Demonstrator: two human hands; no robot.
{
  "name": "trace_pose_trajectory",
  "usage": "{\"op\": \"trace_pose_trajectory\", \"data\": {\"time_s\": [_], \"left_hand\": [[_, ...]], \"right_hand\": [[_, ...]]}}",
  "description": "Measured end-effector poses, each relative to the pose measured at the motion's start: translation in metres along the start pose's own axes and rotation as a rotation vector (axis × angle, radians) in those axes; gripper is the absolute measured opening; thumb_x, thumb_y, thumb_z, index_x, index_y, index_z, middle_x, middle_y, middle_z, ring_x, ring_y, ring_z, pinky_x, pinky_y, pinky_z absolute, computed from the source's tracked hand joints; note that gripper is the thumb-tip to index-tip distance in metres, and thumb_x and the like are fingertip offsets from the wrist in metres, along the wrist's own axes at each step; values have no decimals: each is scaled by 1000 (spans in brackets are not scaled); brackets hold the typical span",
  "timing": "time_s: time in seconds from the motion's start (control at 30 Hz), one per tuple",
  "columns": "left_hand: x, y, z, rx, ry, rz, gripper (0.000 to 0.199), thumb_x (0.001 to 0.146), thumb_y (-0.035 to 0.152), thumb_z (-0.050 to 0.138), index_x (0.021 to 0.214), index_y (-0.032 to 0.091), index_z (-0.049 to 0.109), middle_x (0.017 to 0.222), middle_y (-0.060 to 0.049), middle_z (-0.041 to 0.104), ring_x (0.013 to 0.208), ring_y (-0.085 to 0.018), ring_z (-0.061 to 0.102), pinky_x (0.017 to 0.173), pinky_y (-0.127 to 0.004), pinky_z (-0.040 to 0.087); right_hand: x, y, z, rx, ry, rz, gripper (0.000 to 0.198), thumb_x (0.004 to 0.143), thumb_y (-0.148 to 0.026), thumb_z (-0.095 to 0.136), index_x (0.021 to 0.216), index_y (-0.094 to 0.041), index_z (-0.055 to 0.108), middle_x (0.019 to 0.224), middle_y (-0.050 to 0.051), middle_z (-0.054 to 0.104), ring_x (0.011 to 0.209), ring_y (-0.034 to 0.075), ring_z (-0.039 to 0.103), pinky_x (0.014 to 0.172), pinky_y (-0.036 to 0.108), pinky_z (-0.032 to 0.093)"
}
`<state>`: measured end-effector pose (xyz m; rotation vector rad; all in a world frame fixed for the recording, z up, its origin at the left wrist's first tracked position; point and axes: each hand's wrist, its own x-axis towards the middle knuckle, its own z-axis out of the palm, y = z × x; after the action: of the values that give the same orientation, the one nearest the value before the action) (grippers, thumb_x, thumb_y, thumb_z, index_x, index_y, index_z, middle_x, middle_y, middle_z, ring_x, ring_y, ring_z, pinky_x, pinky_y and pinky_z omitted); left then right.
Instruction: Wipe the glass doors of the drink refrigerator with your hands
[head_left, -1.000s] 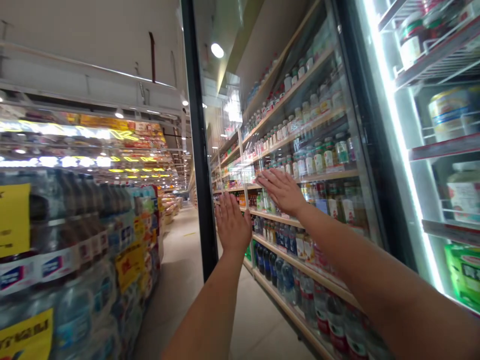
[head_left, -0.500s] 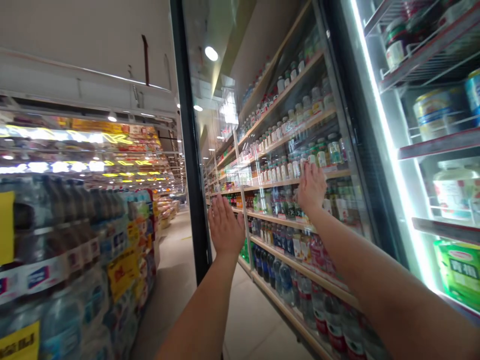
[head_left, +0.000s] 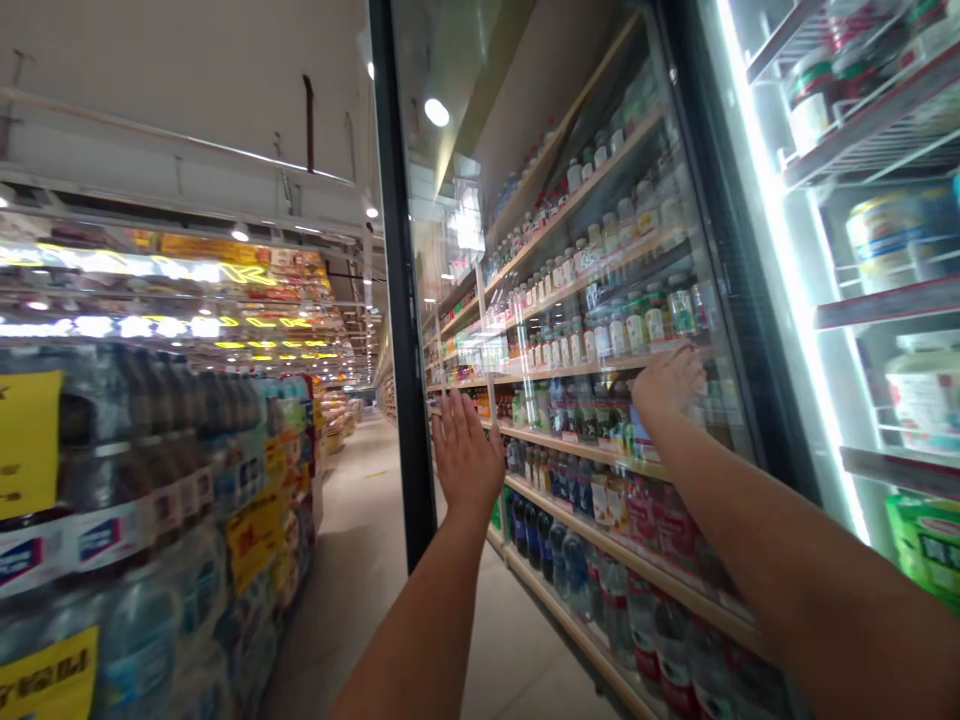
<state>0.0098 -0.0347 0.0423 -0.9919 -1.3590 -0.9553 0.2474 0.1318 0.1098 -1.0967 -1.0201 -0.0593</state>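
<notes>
A glass door [head_left: 450, 150] with a black frame stands swung out from a lit fridge. My left hand [head_left: 469, 455] lies open against the pane near its outer edge, fingers stretched upward and holding nothing. Farther right, my right hand [head_left: 671, 382] is at the same glass, closer to the fridge side. Its fingers look extended and point up and to the right, somewhat blurred, and I see nothing in them. Through the pane, bottles on wooden shelves [head_left: 577, 375] show behind both hands.
To the right, the fridge holds jars and cartons on wire shelves [head_left: 885, 305]. Stacked packs of bottled drinks [head_left: 150, 620] with yellow price signs [head_left: 30, 440] line the left side. A tiled aisle floor [head_left: 352, 520] runs between them into the distance.
My right hand has moved to the right and slightly down across the glass. My left hand keeps about the same place on the door. The whole view has shifted slightly.
</notes>
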Motion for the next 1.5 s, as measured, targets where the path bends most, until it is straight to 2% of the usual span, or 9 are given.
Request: {"op": "trace_pose_trajectory", "data": {"time_s": [0.1, 0.2, 0.3, 0.47, 0.6, 0.73, 1.2, 1.4, 1.5], "left_hand": [[0, 1, -2, 7, -15, -7, 62, 102, 33, 39, 154, 2, 32, 163, -20, 25, 154, -32, 18, 126, -51, 20], [0, 1, -3, 15, -26, 1, 63, 102, 34, 38, 154, 0, 31, 163, -20, 25, 154, -32, 17, 126, -53, 20], [0, 1, -2, 2, -29, 1, 65, 101, 34, 39, 155, 0, 29, 163, -21, 24, 155, -32, 16, 126, -52, 19], [-1, -4, 2, 16, -18, 29, 62, 100, 28, 36, 156, 1, 29, 163, -20, 26, 155, -30, 14, 126, -52, 17], [-1, -6, 6, 42, 7, 47, 65, 102, 34, 37, 156, 0, 27, 162, -22, 26, 155, -31, 16, 126, -52, 18], [0, -5, 7, 54, 5, 46, 65, 103, 37, 36, 155, -1, 27, 162, -22, 25, 155, -31, 16, 126, -51, 18], [0, -3, 7, -8, 17, 24, 66, 102, 36, 36, 157, 2, 25, 163, -21, 24, 155, -31, 16, 126, -52, 17], [-2, -2, 5, 0, 31, 21, 65, 102, 35, 38, 157, 2, 26, 164, -20, 23, 155, -31, 17, 126, -52, 18], [-2, -1, 3, 0, 27, 17, 65, 102, 37, 38, 156, 2, 28, 163, -20, 26, 154, -32, 19, 126, -51, 19]], "right_hand": [[-21, -38, 3, 84, -20, 61, 61, 99, -34, 26, 156, -11, 33, 160, 22, 32, 147, 43, 29, 110, 69, 32], [-51, -77, 3, 159, -98, -72, 60, 101, -35, 25, 157, -16, 33, 163, 15, 29, 151, 39, 23, 114, 69, 28], [-89, -105, 0, 151, -238, -337, 57, 103, -33, 21, 158, -20, 32, 166, 8, 27, 153, 35, 18, 118, 65, 27], [-139, -108, 1, 172, -380, -1031, 51, 105, -35, 28, 155, -30, 38, 165, -3, 31, 154, 24, 20, 123, 51, 21], [-126, -88, 7, 177, -344, -1204, 51, 104, -31, 37, 155, -30, 39, 163, -4, 34, 153, 22, 22, 124, 46, 17], [-83, -58, 10, 144, -259, -1047, 52, 103, -28, 38, 155, -30, 39, 162, -1, 37, 151, 24, 27, 123, 47, 21], [13, 95, -14, -1, -44, -38, 63, 100, -34, 23, 157, -7, 28, 160, 23, 33, 149, 34, 27, 118, 61, 28], [4, 48, -14, 21, -22, 198, 67, 99, -37, 26, 156, -2, 29, 160, 27, 30, 148, 41, 28, 116, 65, 27], [-20, -2, -7, 35, -50, 50, 66, 99, -38, 28, 158, -9, 28, 163, 21, 28, 149, 42, 24, 113, 70, 28]]}}
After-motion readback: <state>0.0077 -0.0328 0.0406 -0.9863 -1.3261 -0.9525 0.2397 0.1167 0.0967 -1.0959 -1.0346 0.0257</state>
